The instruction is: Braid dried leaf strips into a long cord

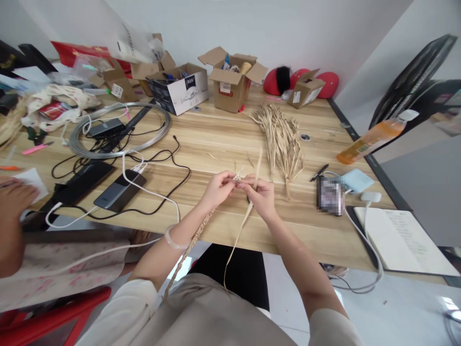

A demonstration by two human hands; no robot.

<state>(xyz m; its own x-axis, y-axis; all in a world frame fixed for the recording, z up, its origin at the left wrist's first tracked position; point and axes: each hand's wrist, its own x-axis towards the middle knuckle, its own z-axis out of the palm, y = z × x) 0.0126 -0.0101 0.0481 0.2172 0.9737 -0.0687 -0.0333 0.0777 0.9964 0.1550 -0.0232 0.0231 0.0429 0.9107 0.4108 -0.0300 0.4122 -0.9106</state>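
My left hand (220,187) pinches the working end of a braided straw cord (196,235), whose finished length runs down along my left forearm to my lap. Against it, fingertips nearly touching, my right hand (261,194) is closed on a pale flat straw strip (242,225). One end of that strip sticks up above my right hand, and the other hangs past the table edge towards my lap. The crossing of the strands between the fingertips is too small to make out. Just beyond my right hand lies a spread bundle of dry straw strips (279,139).
At left are a wire coil (163,129), a power bank (120,190) and tangled cables. Open cardboard boxes (230,89) line the back. On the right stand an orange drink bottle (374,139) and an open notebook (406,240). Another person's hand (16,197) rests at far left.
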